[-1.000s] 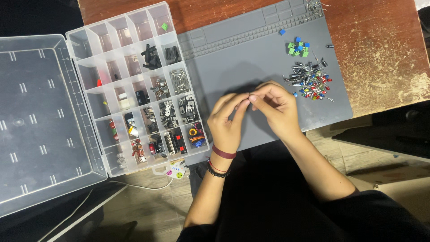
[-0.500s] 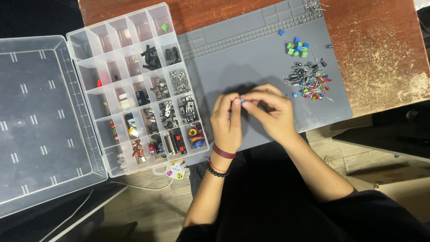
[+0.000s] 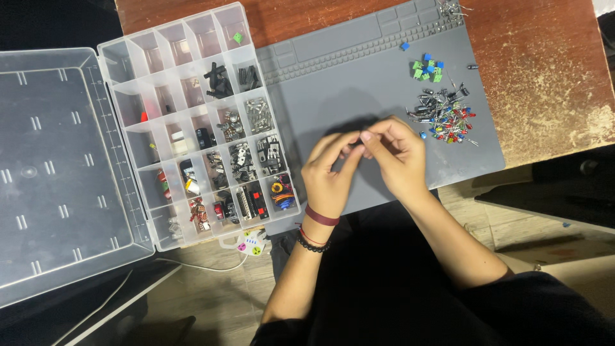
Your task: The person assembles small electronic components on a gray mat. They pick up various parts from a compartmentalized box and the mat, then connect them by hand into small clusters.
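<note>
Overhead view of a wooden desk (image 3: 551, 70) carrying a grey work mat (image 3: 359, 83) and an open clear plastic organiser box (image 3: 192, 122).

Left hand (image 3: 328, 173) and right hand (image 3: 397, 157) raised together over the near middle of the mat, fingertips meeting at a point between them; fingers of both pinched inward, apparently on some very small part, too small and too hidden by the fingers to identify. Left wrist ringed by a dark red band (image 3: 321, 216) and a black beaded bracelet (image 3: 312, 242).

Right of the hands, on the mat: a loose heap of small red, blue and grey components with wire legs (image 3: 445, 118), near the right hand but apart from it. Beyond that heap, a small cluster of green and blue blocks (image 3: 428, 68); a single blue piece (image 3: 404, 46) further toward the mat's far edge.

Left of the hands: organiser box compartments, the near rows filled with dark and metallic parts, the far rows mostly bare apart from one green piece (image 3: 237, 38). Box lid (image 3: 57, 173) lying flat, hinged open to the left. At the box's near edge, a small white item with coloured dots (image 3: 246, 243) overhanging the desk.
</note>
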